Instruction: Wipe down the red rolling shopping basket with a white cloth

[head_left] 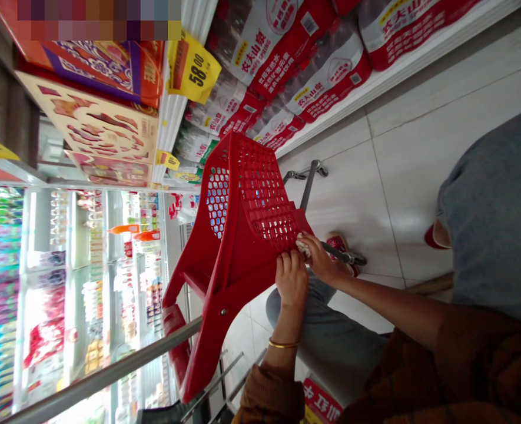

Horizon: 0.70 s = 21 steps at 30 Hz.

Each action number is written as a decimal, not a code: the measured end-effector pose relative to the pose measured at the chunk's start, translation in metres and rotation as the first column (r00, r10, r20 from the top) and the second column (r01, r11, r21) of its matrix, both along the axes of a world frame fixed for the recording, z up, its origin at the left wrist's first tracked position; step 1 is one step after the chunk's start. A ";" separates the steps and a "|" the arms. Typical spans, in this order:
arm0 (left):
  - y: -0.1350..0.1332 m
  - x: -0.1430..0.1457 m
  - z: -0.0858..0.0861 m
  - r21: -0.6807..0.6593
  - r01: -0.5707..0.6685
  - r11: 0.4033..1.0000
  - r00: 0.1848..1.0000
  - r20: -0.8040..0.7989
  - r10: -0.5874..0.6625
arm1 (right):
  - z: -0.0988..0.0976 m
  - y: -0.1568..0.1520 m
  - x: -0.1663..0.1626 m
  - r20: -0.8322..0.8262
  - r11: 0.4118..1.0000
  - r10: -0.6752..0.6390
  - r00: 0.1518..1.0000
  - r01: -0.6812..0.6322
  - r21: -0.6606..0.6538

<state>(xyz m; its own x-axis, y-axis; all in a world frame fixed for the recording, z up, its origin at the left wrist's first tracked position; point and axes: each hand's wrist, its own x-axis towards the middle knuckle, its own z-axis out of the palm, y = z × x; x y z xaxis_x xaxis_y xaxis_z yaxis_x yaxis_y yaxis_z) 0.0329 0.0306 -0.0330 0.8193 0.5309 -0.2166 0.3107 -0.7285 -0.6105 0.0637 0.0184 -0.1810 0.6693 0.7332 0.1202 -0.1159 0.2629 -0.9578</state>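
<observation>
The view is turned sideways, with the floor at the right. A red plastic shopping cart (246,259) with a honeycomb mesh basket fills the middle. My left hand (292,280), a gold bangle at its wrist, is closed on the lower edge of the cart's red side, fingers bent onto the plastic. Right beside it, my right hand (321,259) pinches a pale crumpled cloth (303,244) against the cart near the mesh. The two hands almost touch. The palms and part of the cloth are hidden.
Shrink-wrapped water bottles (326,76) line a low white shelf (454,50). Boxed goods (96,121) and a yellow price tag (193,68) are above them. A metal bar (110,365) crosses the lower left. My bent knees in grey trousers (494,218) are over the tiled floor (414,135).
</observation>
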 end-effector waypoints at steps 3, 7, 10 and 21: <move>0.000 0.001 0.001 0.004 -0.010 1.000 1.000 -0.011 0.010 | -0.013 -0.002 0.000 0.014 0.999 0.023 1.000 -0.022 -0.026; 0.000 0.005 0.004 0.011 -0.025 1.000 0.999 -0.023 0.026 | -0.030 -0.002 -0.002 0.021 0.996 0.023 1.000 -0.021 -0.090; 0.001 0.009 0.008 0.014 -0.022 1.000 0.999 -0.026 0.022 | -0.042 -0.001 -0.002 -0.008 0.987 -0.009 1.000 0.008 -0.158; 0.005 0.026 0.029 0.090 -0.097 0.991 0.995 0.002 0.098 | -0.007 0.020 0.021 -0.049 0.990 -0.058 0.997 0.051 -0.135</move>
<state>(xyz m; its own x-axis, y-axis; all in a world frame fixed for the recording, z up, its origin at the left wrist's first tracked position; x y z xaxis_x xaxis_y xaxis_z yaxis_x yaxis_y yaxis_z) 0.0593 0.0358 -0.0041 0.7622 0.6256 -0.1663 0.3761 -0.6372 -0.6727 0.0851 0.0388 -0.1881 0.7112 0.7028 -0.0126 -0.1559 0.1402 -0.9778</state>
